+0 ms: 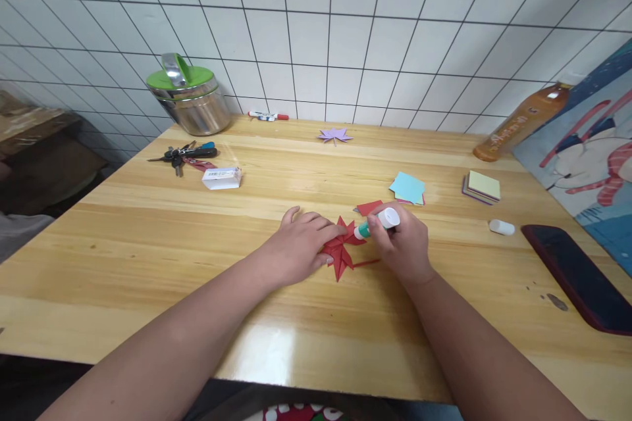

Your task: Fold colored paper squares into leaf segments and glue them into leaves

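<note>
A red folded-paper leaf (338,251) with several points lies flat on the wooden table in front of me. My left hand (301,243) rests on its left side, fingers stretched out and thumb apart, pressing it down. In my right hand (405,243) is a glue stick (366,230) with a green band, tilted so its tip meets the leaf's right side. A thin red strip (366,264) of paper sticks out to the right below it. Just behind the glue stick lies a red paper piece (369,208), partly hidden by my right hand.
Behind are a purple paper leaf (334,136) and markers (267,116). Keys (180,156), a white box (222,177) and a steel pot (197,105) are left. At right: blue paper (407,187), a note stack (482,187), white cap (502,227), phone (582,276) and bottle (523,120).
</note>
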`<state>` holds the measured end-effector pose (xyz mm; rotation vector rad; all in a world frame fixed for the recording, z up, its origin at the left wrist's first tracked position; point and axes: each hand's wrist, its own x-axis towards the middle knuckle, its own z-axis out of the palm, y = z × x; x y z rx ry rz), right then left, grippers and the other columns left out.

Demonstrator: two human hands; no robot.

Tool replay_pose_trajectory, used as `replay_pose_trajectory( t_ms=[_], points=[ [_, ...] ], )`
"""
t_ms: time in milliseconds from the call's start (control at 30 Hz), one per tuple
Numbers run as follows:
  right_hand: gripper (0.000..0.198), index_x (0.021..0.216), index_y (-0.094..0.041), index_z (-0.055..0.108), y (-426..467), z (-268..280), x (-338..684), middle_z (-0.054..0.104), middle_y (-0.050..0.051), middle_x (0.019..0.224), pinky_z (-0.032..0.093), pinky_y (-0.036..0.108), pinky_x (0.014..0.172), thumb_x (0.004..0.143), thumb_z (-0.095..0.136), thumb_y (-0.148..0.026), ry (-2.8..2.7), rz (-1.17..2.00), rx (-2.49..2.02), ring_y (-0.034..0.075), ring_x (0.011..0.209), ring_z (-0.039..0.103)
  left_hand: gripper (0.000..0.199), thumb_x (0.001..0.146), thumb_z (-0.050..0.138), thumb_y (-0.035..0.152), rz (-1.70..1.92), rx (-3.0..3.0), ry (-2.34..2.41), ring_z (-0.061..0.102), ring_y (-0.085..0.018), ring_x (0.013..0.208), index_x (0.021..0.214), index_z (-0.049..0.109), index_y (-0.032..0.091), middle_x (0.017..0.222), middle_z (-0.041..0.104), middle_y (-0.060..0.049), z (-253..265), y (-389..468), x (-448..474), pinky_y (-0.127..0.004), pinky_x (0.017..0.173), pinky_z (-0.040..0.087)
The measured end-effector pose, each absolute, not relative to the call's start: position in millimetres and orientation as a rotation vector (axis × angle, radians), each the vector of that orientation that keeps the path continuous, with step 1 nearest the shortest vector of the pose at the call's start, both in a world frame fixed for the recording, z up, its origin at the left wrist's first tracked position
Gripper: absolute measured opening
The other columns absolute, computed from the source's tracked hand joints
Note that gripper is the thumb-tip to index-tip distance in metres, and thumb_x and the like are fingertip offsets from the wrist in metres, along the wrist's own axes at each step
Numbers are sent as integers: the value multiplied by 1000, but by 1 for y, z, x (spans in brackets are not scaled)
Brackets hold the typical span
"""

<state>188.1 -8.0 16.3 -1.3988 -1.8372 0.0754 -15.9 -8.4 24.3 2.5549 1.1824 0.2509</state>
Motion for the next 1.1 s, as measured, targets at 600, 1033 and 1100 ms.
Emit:
replay_pose_trajectory(
  t_ms=[600,1033,1100],
  points=[
    [27,73,-20,58,-7,8,177,64,2,65,34,25,55,83,48,-43,-2090,-49,-1376,16,62,58,34,82,49,25,194,2619,1187,35,-26,119,115,51,33,120,49,-4,15,-12,-16,-60,103,5],
    [26,74,-19,60,-5,12,183,59,-1,57,37,23,48,77,54,-45,-1724,263,-1442,13,50,53,36,82,48,23,152,2591,1200,32,-25,121,116,50,35,122,48,-3,17,-12,-14,-61,102,5],
    [28,81,-19,58,0,11,191,55,-4,54,40,22,44,78,53,-46,-1319,510,-1382,11,45,50,38,81,49,24,164,2578,1198,34,-25,119,117,49,36,120,49,-2,18,-12,-14,-59,103,6]
  ],
)
